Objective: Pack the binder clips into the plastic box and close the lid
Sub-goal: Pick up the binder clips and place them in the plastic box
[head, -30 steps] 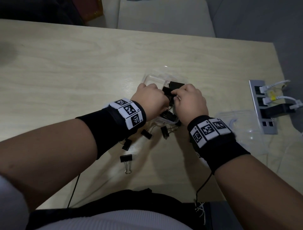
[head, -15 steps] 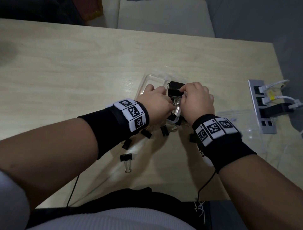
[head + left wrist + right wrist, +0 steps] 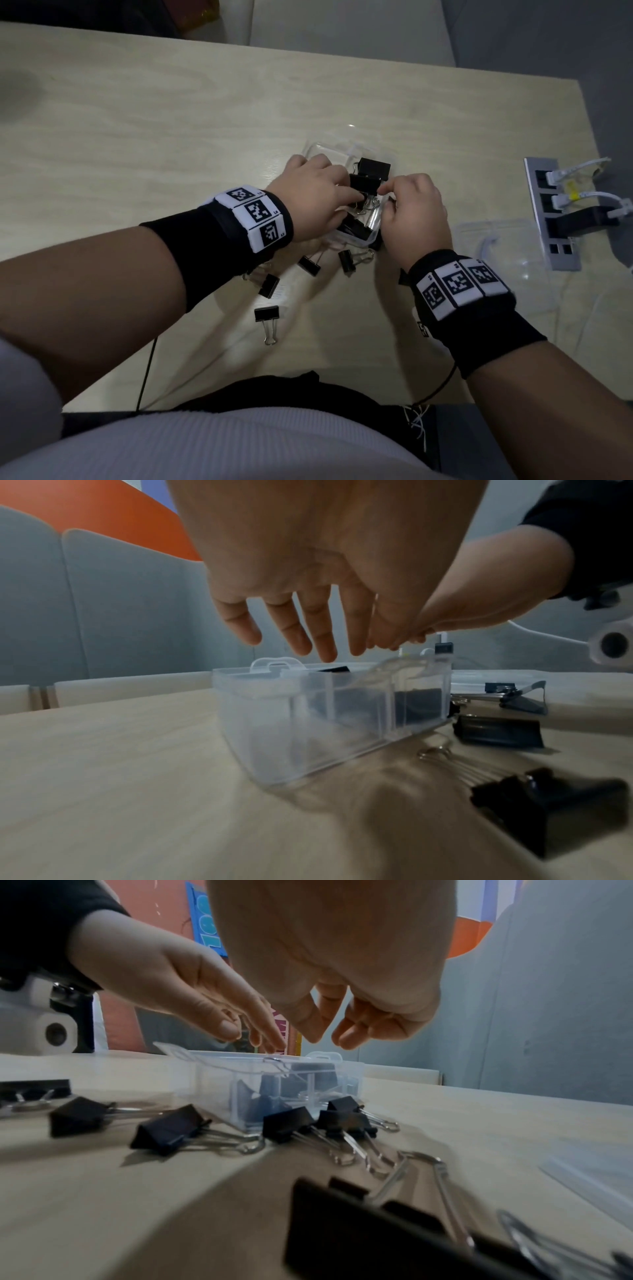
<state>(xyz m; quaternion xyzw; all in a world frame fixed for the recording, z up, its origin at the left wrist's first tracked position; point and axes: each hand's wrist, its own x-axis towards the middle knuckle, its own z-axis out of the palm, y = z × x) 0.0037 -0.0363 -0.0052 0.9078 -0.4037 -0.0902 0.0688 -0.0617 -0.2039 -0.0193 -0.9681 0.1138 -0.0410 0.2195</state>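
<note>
The clear plastic box (image 3: 313, 153) stands open mid-table, with black binder clips (image 3: 375, 169) inside it. My left hand (image 3: 318, 193) hovers over the box's left side, fingers straight and empty in the left wrist view (image 3: 308, 634). Just above the near right corner, my right hand (image 3: 414, 205) has its thumb and fingers loosely curled and apart (image 3: 329, 1033), holding nothing. Several loose clips (image 3: 266, 314) lie on the table in front of the box (image 3: 219, 1080). In the right wrist view the loose clips (image 3: 167, 1129) spread in a row.
The clear lid (image 3: 507, 246) lies flat to the right of the box. A grey power strip (image 3: 551, 212) with white plugs sits near the table's right edge. A black cable (image 3: 147, 370) hangs over the near edge.
A clip that both hands held over the box now lies inside it. The hands have let go and drawn slightly apart.
</note>
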